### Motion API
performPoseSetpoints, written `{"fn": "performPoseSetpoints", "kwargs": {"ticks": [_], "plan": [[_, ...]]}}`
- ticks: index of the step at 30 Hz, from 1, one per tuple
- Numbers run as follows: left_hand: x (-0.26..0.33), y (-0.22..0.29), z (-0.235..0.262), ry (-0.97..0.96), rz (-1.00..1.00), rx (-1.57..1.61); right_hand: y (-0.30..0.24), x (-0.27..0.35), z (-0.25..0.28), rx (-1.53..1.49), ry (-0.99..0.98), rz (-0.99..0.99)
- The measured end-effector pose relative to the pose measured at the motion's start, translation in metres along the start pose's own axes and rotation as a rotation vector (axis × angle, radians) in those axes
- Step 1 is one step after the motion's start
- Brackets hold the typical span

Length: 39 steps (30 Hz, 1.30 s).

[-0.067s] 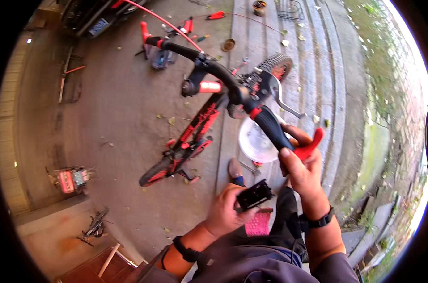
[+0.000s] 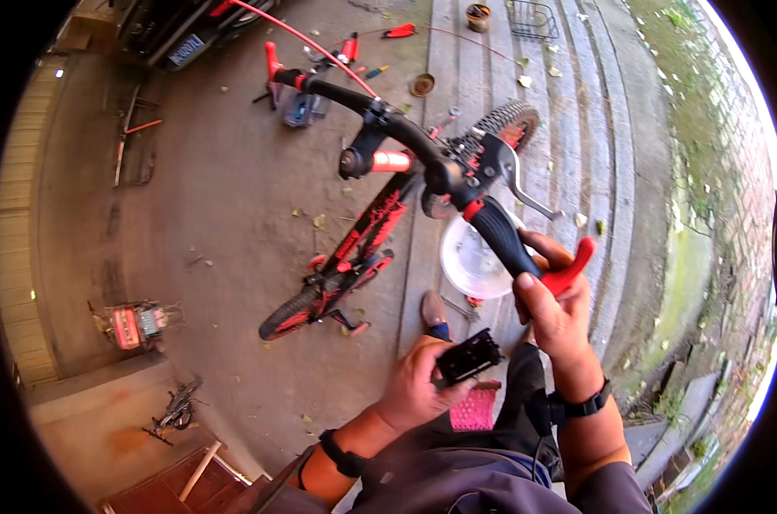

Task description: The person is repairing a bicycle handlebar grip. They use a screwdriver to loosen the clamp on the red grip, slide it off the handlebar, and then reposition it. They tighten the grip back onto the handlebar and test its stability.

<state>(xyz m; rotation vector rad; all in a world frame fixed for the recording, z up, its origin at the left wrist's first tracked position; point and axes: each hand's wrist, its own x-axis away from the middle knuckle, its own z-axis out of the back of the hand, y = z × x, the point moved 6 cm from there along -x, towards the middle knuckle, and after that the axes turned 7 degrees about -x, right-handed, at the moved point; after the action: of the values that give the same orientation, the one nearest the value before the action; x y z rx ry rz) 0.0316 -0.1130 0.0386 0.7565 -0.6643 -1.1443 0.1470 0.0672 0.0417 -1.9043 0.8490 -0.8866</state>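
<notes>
A bicycle (image 2: 380, 223) with a black and red frame stands before me, its handlebar (image 2: 405, 133) reaching toward my right side. My right hand (image 2: 555, 313) is closed round the outer end of the black handlebar grip (image 2: 504, 236), thumb on top, where a red bar end (image 2: 573, 267) sticks out. A silver brake lever (image 2: 525, 193) sits further along the bar. Low in front of my body, my left hand (image 2: 418, 385) pinches a black, boxy part (image 2: 470, 356) with knobbed edges, apart from the bicycle; its exact kind is unclear.
Behind the grip a white basin (image 2: 461, 265) stands on the floor. Further off lie a rusty round tin (image 2: 422, 84), red-handled tools (image 2: 399, 31) and a wire basket (image 2: 532, 19). A dark car (image 2: 183, 34) is at the far left. Below me is a pink seat (image 2: 474, 411).
The whole view has shifted slightly, moving the scene a little right and down. Both hands keep their holds.
</notes>
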Motion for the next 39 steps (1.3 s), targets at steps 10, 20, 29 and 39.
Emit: {"fn": "performPoseSetpoints", "kwargs": {"ticks": [10,20,29,39], "plan": [[-0.002,0.006,0.008,-0.009,0.012,-0.041,-0.001,-0.002,0.0,0.045,-0.009,0.034],[-0.002,0.008,0.003,-0.028,0.045,-0.037,-0.012,-0.004,0.001,0.215,-0.07,0.128],[-0.003,0.008,0.002,-0.027,0.035,-0.039,-0.017,-0.005,-0.002,0.34,-0.135,0.225],[-0.003,0.008,-0.002,0.003,-0.011,-0.015,-0.006,-0.005,0.009,0.347,-0.174,0.207]]}}
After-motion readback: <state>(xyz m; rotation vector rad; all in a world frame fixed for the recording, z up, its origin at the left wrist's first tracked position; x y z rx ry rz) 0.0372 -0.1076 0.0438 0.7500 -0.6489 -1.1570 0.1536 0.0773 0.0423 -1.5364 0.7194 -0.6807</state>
